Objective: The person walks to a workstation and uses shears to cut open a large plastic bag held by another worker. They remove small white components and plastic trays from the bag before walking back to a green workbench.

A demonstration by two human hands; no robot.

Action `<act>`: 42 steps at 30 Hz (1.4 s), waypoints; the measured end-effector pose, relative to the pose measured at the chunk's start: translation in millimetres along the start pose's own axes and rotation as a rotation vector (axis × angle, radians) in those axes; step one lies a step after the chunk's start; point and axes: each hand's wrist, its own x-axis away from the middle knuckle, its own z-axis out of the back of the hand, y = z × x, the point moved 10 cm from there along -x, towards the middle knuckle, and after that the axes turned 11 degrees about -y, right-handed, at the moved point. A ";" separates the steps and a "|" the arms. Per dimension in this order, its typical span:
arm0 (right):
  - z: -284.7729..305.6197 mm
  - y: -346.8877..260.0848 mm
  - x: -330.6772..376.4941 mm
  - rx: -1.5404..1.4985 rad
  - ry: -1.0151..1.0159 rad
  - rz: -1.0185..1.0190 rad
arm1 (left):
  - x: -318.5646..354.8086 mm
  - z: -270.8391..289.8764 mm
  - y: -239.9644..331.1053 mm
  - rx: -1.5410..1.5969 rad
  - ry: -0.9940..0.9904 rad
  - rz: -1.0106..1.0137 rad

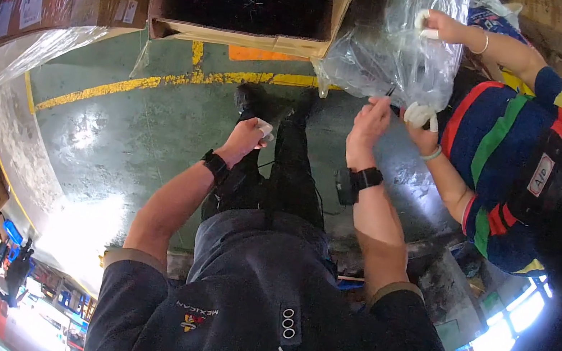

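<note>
Right hand [370, 125]: fingers closed in a pinch on a thin dark tool [390, 90], its tip pointing far, toward the clear plastic bag [378, 63]. Contact with the film — cannot tell. Left hand [242, 142]: curled around a small whitish piece [267, 131], well apart from the bag, nearer and to its left; kind of piece unclear. Bag location: far right, just beside the open carton [243, 40]. A co-worker's far hand [448, 29] and near hand [418, 132], both with white finger coverings, are at its right side, presumably to steady the film; the right-hand pinch likely gives fine control of the tip. Bag appearance: transparent, loose, wrinkled, streaked with glare — bunched toward its near end.
</note>
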 end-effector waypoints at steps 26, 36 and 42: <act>0.1 25.7 109.4 0.123 -0.431 -0.196 | 5.4 -18.8 7.3 -0.019 -0.002 -0.025; 21.1 -2.2 105.6 0.129 -0.413 -0.208 | 8.1 -22.9 17.5 -0.095 0.019 -0.046; 31.9 -24.0 113.2 0.096 -0.443 -0.169 | 16.1 -28.6 32.7 -0.141 0.024 -0.063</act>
